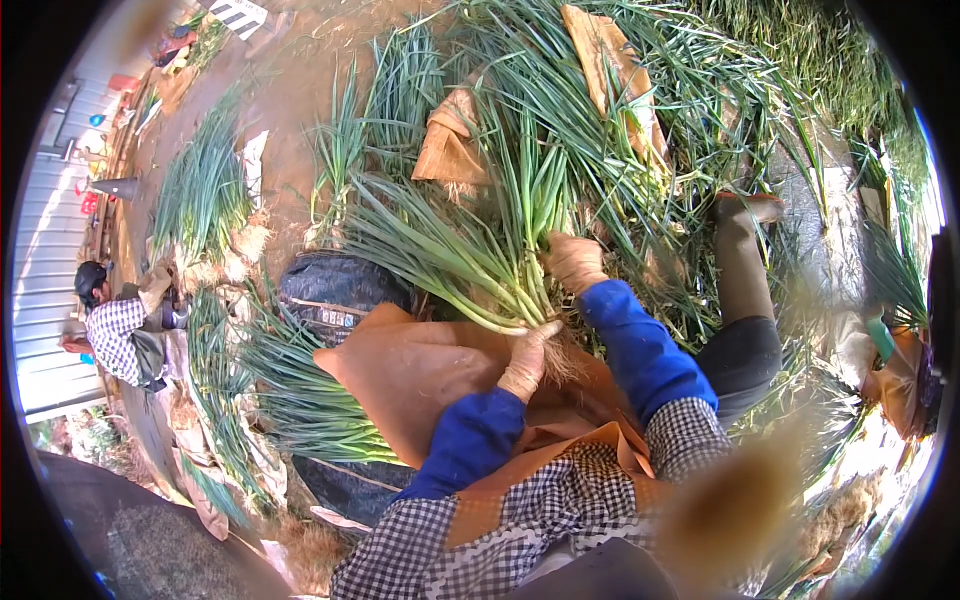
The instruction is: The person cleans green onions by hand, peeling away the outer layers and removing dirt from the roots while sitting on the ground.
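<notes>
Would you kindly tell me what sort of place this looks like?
Probably a farmyard or similar produce work area, judging by the heaps of green onions on the brown ground, a co-worker beside more of them, and the ribbed metal sheeting.

- We see bright daylight, whitening the corrugated wall [45, 290] at left.
- We find distortion bending outer shapes toward the black rim [930, 40].
- We notice an out-of-focus brown blot [735, 500] at lower right.

A grey cone [118, 188] sits near a corrugated wall [55, 240]
</notes>
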Demonstrator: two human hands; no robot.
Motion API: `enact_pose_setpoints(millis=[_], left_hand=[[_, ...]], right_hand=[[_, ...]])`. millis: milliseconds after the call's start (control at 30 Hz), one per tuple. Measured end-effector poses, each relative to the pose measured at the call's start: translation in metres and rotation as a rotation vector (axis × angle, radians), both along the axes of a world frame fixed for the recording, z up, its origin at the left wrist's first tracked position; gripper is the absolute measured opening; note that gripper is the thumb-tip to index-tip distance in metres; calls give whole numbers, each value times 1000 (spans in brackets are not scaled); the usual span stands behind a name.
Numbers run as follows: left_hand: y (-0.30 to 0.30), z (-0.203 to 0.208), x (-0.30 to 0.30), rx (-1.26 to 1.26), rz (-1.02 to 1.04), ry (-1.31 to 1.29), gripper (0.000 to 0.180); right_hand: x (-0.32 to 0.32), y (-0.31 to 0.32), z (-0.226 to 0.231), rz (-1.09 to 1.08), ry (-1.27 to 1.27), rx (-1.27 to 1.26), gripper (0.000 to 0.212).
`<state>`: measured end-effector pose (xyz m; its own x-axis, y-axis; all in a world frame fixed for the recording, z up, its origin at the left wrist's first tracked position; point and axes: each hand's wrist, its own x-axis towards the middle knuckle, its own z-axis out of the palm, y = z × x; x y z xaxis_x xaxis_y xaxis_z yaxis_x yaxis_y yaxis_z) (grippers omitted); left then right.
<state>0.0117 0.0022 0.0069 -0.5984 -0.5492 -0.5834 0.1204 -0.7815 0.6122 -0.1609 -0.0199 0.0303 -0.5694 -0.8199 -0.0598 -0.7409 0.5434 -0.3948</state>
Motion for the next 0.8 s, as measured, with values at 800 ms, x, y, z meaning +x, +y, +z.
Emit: enact_pose_setpoints(millis=[800], left_hand=[[-14,-7,2,236,156,153,23]], right_hand=[[-36,181,78,163,-548,-11,27]])
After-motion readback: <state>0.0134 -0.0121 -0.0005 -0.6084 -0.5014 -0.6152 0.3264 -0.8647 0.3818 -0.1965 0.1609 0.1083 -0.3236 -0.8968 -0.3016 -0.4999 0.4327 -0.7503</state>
